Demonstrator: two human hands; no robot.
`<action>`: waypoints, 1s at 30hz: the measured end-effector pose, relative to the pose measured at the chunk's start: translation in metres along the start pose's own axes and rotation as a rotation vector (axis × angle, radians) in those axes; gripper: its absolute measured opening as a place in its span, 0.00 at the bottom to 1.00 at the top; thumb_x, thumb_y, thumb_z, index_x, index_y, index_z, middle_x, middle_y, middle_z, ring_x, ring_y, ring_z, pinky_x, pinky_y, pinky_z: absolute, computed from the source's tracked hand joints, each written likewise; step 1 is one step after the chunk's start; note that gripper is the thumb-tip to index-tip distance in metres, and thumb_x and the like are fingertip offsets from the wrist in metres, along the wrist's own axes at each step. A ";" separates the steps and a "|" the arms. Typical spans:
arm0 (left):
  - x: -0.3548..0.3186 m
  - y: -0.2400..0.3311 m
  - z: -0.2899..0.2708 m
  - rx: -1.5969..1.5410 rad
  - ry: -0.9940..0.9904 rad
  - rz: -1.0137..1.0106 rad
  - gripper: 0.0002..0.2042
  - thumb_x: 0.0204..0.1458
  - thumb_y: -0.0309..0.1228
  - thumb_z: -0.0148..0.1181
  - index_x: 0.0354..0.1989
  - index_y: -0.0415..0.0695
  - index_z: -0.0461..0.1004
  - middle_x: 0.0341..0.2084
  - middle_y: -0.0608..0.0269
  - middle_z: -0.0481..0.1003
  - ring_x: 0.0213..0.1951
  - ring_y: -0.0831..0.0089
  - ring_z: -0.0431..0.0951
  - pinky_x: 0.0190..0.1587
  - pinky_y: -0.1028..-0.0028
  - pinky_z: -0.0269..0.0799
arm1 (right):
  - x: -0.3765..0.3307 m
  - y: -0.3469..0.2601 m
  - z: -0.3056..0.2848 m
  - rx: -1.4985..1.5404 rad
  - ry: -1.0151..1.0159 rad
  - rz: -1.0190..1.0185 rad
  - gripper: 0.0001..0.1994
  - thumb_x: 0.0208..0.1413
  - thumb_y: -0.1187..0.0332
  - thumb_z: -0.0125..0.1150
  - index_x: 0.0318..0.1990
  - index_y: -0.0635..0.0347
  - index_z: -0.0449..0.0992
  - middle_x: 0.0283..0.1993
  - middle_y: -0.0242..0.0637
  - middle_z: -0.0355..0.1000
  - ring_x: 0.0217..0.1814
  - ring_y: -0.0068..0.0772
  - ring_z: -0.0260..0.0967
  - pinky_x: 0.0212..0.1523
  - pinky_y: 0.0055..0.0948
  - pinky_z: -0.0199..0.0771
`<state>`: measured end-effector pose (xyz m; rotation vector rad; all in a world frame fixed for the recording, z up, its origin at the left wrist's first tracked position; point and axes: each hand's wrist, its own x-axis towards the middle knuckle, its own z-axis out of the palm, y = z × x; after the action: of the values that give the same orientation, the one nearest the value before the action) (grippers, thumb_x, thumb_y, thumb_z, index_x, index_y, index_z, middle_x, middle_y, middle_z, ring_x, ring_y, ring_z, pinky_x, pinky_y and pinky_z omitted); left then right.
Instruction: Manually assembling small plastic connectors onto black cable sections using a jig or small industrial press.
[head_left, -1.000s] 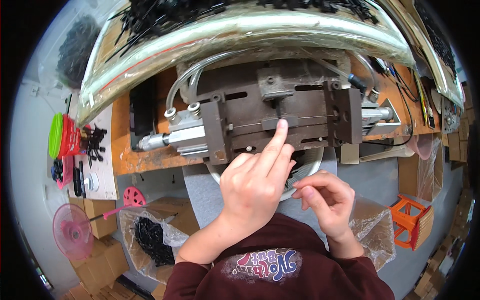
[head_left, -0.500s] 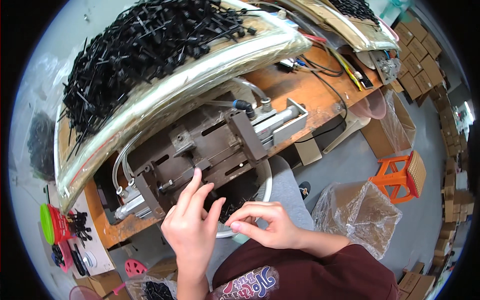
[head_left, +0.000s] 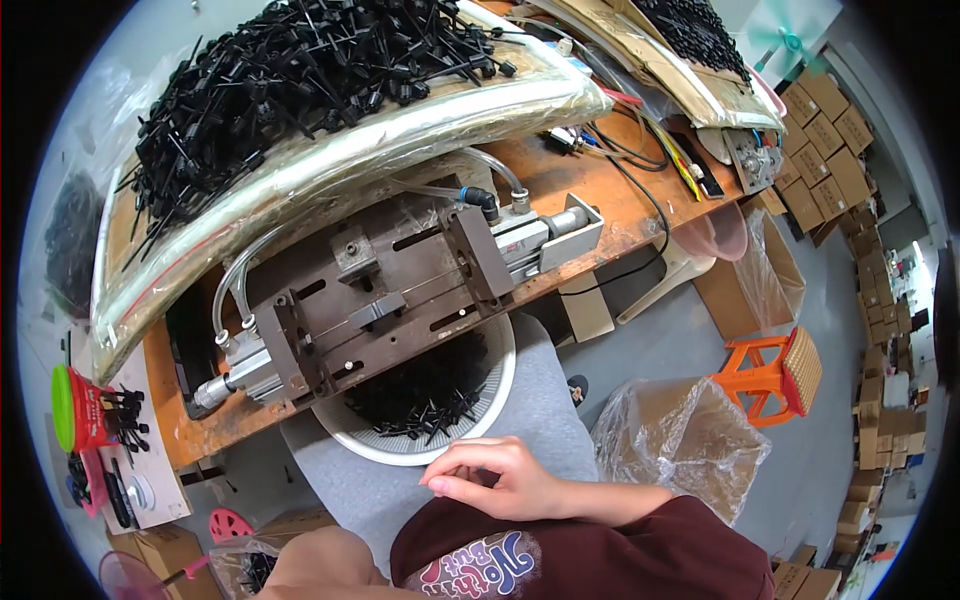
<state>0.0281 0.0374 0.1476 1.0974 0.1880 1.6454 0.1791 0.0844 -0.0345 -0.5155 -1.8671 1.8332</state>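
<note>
Red tub (head_left: 92, 415); plastic-wrapped tray (head_left: 400, 132) heaped w/ blk stemmed pcs (head_left: 310, 75); L arm (head_left: 330, 565) btm edge, grip can't tell; wht basket (head_left: 390, 458) partly under jig (head_left: 400, 320), loose blk parts (head_left: 430, 405) inside; R hand (head_left: 495, 482) near rim, fingers curled, can't tell if holding.

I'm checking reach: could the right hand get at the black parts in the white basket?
Probably yes: the right hand is by the white basket, and nothing visible covers the nearer black parts.

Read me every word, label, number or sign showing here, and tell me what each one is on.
Maroon shirt: multicoloured lettering on the front; I won't copy the words.
Red tub: pale lettering, too small to read.
Stacked cardboard boxes: dark markings, too small to read.
</note>
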 end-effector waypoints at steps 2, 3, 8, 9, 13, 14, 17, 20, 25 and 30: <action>-0.004 0.006 0.005 -0.014 -0.020 -0.030 0.12 0.58 0.36 0.61 0.26 0.46 0.69 0.28 0.63 0.68 0.25 0.73 0.63 0.26 0.78 0.65 | -0.001 0.000 0.001 -0.002 -0.013 -0.003 0.06 0.59 0.71 0.61 0.40 0.63 0.79 0.34 0.33 0.77 0.26 0.19 0.67 0.28 0.21 0.68; -0.006 0.010 0.007 -0.015 -0.023 -0.047 0.11 0.57 0.36 0.62 0.26 0.46 0.69 0.28 0.63 0.68 0.25 0.73 0.64 0.27 0.77 0.65 | -0.002 -0.001 0.001 -0.013 -0.019 -0.006 0.06 0.59 0.71 0.62 0.40 0.63 0.80 0.34 0.33 0.77 0.27 0.18 0.68 0.27 0.20 0.68; -0.023 0.015 0.020 -0.042 0.057 -0.040 0.11 0.54 0.35 0.65 0.25 0.46 0.71 0.29 0.64 0.69 0.27 0.72 0.66 0.30 0.76 0.64 | -0.002 -0.002 0.005 -0.027 -0.026 -0.028 0.06 0.58 0.72 0.62 0.41 0.64 0.81 0.35 0.34 0.79 0.28 0.16 0.70 0.26 0.18 0.67; -0.029 0.013 0.017 -0.073 0.026 -0.043 0.11 0.54 0.34 0.66 0.25 0.46 0.72 0.29 0.64 0.69 0.26 0.72 0.66 0.29 0.76 0.64 | -0.002 -0.004 0.006 -0.034 -0.033 -0.025 0.06 0.58 0.72 0.62 0.40 0.64 0.80 0.34 0.34 0.78 0.27 0.17 0.69 0.26 0.19 0.67; -0.041 0.028 0.007 -0.051 -0.051 -0.077 0.09 0.52 0.32 0.67 0.26 0.45 0.72 0.29 0.63 0.70 0.25 0.71 0.68 0.28 0.75 0.65 | -0.002 -0.010 0.009 -0.043 -0.048 -0.030 0.05 0.58 0.71 0.62 0.39 0.63 0.80 0.33 0.33 0.77 0.25 0.18 0.68 0.27 0.21 0.68; -0.041 0.035 0.010 -0.032 -0.021 -0.104 0.09 0.52 0.31 0.67 0.26 0.44 0.72 0.29 0.62 0.70 0.24 0.71 0.69 0.27 0.75 0.65 | -0.002 -0.011 0.010 -0.040 -0.048 -0.035 0.05 0.58 0.71 0.62 0.39 0.63 0.80 0.33 0.33 0.77 0.25 0.18 0.68 0.27 0.21 0.68; -0.044 0.041 0.006 -0.001 -0.051 0.006 0.06 0.50 0.24 0.65 0.24 0.43 0.75 0.30 0.62 0.71 0.25 0.70 0.70 0.25 0.75 0.69 | -0.002 -0.008 0.011 -0.001 -0.037 -0.019 0.05 0.58 0.72 0.62 0.39 0.63 0.80 0.32 0.33 0.77 0.25 0.18 0.68 0.28 0.21 0.69; -0.047 0.033 0.005 -0.013 -0.039 0.199 0.06 0.49 0.20 0.63 0.24 0.45 0.76 0.29 0.62 0.71 0.27 0.69 0.71 0.25 0.74 0.72 | 0.001 -0.003 0.009 0.001 -0.029 0.002 0.05 0.58 0.72 0.62 0.39 0.63 0.80 0.32 0.33 0.77 0.26 0.18 0.69 0.28 0.21 0.69; -0.065 0.020 -0.008 -0.086 -0.229 0.500 0.05 0.56 0.24 0.56 0.31 0.48 0.78 0.31 0.66 0.74 0.32 0.71 0.76 0.29 0.74 0.73 | 0.010 0.001 0.014 0.004 -0.062 -0.005 0.05 0.58 0.72 0.62 0.39 0.63 0.80 0.32 0.33 0.77 0.26 0.18 0.69 0.28 0.21 0.69; -0.055 0.022 -0.018 -0.023 -0.359 0.364 0.09 0.59 0.26 0.51 0.29 0.49 0.77 0.23 0.69 0.71 0.25 0.75 0.74 0.28 0.74 0.70 | 0.014 0.002 0.012 0.006 -0.065 -0.004 0.05 0.57 0.73 0.63 0.39 0.62 0.81 0.32 0.33 0.77 0.26 0.18 0.69 0.28 0.20 0.69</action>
<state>-0.0014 -0.0098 0.1204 1.4500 -0.2790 1.7228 0.1606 0.0825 -0.0355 -0.4552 -1.9030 1.8733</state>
